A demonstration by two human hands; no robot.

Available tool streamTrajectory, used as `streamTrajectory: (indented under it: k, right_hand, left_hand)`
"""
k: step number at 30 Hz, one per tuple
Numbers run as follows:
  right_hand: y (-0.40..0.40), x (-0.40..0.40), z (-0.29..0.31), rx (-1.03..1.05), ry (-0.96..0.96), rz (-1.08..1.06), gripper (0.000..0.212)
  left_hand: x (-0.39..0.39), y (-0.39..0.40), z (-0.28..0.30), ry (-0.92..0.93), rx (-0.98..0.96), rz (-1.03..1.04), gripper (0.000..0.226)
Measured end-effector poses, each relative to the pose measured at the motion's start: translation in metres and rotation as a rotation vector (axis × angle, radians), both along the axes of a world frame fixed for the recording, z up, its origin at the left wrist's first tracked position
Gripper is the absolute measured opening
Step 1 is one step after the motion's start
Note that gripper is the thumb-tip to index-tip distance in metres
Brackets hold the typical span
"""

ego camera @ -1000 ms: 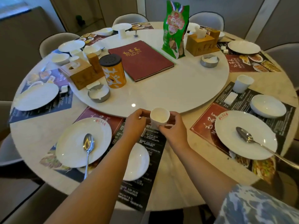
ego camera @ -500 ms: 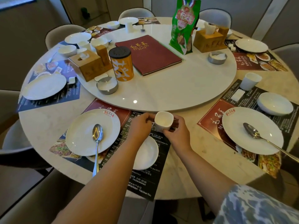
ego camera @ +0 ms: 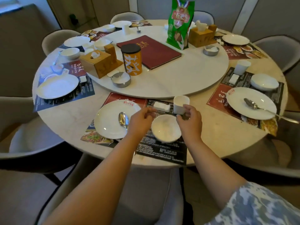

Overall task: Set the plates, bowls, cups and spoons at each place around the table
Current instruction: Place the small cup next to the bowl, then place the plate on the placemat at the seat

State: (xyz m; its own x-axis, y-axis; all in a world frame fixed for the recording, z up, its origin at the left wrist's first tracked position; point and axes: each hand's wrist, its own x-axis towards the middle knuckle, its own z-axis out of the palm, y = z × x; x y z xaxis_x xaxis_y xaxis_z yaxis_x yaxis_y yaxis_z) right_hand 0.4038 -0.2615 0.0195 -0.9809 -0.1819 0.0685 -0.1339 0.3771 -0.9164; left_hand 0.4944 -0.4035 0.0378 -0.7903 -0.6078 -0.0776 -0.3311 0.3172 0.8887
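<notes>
At the place setting in front of me, a white plate [ego camera: 108, 125] carries a metal spoon [ego camera: 123, 119]. To its right a white bowl [ego camera: 166, 129] sits on the dark placemat [ego camera: 162, 151]. A white cup [ego camera: 181, 101] stands upright on the mat just beyond the bowl, beside a small white packet [ego camera: 162, 106]. My right hand [ego camera: 190, 118] curls its thumb and fingers round the cup's lower side. My left hand [ego camera: 140, 121] hovers left of the bowl, loosely curled and holding nothing.
The white turntable [ego camera: 186, 78] holds a red menu [ego camera: 151, 51], an orange canister [ego camera: 131, 60], a green bag [ego camera: 179, 25], tissue boxes and ashtrays. The right place has a plate [ego camera: 240, 98], spoon, bowl [ego camera: 264, 82] and cup [ego camera: 241, 67]. Grey chairs ring the table.
The cup held in both hands has come down onto the placemat beyond the bowl. My left hand has let go and drawn back to the left; the white packet is now uncovered.
</notes>
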Motion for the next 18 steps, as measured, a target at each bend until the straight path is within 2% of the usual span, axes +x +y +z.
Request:
streamTrajectory:
  k: [7, 18]
  right_hand:
    - [-0.026, 0.095, 0.013, -0.053, -0.009, 0.113, 0.022]
    - [-0.085, 0.194, 0.020, -0.108, -0.073, 0.356, 0.018]
  left_hand:
    - [0.087, -0.028, 0.008, 0.005, 0.007, 0.047, 0.033]
    - [0.203, -0.073, 0.013, 0.079, 0.053, 0.242, 0.030]
